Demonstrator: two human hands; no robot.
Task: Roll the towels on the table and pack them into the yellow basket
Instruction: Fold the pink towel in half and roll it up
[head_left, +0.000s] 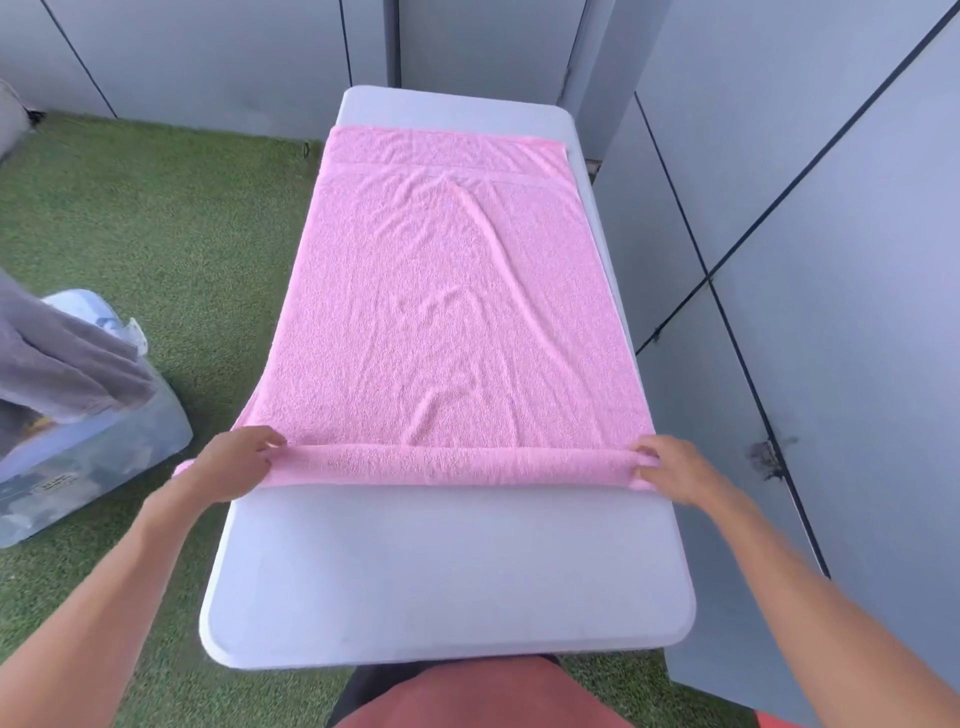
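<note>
pink terry towel (457, 312), near edge in a soft roll, left grip (234, 460) and right grip (670, 467) pinching its ends

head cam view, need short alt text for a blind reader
Two hands, left and right, grip the ends of a thin roll started at the near edge of a pink towel spread along a white table. A clear plastic bin with grey cloth sits left on green turf.
</note>
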